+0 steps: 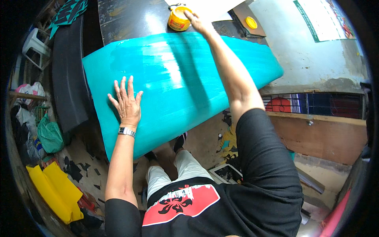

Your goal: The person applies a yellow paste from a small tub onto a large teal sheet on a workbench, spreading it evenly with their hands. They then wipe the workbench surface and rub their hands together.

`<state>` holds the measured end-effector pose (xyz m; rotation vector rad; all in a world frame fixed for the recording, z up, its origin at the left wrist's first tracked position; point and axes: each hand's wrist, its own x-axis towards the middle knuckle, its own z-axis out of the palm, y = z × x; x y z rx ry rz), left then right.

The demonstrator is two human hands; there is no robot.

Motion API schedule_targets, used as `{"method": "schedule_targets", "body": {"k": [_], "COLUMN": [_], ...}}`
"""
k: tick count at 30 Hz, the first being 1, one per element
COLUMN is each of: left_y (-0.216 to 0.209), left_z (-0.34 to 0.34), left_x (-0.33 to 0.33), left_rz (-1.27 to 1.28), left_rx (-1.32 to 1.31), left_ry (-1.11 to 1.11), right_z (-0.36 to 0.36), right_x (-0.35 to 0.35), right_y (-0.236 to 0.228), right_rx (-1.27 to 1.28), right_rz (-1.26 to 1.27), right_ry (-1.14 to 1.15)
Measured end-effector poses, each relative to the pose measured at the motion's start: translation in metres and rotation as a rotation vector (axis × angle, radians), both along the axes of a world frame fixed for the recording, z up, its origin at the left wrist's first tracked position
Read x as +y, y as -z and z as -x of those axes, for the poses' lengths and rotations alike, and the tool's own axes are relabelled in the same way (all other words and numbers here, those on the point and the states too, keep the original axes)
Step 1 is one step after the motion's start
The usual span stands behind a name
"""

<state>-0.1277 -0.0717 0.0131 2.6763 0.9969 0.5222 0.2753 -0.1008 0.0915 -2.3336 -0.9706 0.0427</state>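
Note:
A large teal sheet (158,102) with glossy wet-looking streaks lies across the table, its near edge hanging over the front. Flat on its left part rests my left hand (128,104), fingers spread, a silver watch on the wrist. Reaching to the far side, my right hand (197,23) has its fingers bunched at the right rim of an open yellow jar (178,19). Whether they pinch the rim or a small tool inside it cannot be made out. My right forearm passes above the sheet and casts a dark shadow on it.
White paper (211,7) lies behind the jar, and a yellow lid (251,22) sits on a dark board to the right. Black material (69,79) drapes at the left, near a white stool (36,47). Yellow sheeting (55,191) and dark scraps lie on the floor.

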Motion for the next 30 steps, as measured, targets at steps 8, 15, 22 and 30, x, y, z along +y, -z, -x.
{"method": "schedule_targets", "body": {"k": [8, 15, 22, 30], "left_y": [0.007, 0.011, 0.009, 0.010], "left_z": [-0.002, -0.002, -0.004, -0.004], "left_x": [0.003, 0.005, 0.003, 0.001], "left_rz": [-0.057, -0.073, -0.053, -0.075], "left_rx": [-0.006, 0.007, -0.041, -0.076], "left_ry": [-0.109, -0.125, -0.148, -0.152], "right_z": [-0.051, 0.004, 0.102, 0.146], "right_x": [0.053, 0.021, -0.161, -0.307], "right_y": [0.053, 0.016, -0.013, 0.041], "right_rx": [0.101, 0.203, 0.648, -0.130], "right_rz": [0.338, 0.418, 0.077, 0.775], "right_ry": [-0.134, -0.335, -0.712, 0.135]}}
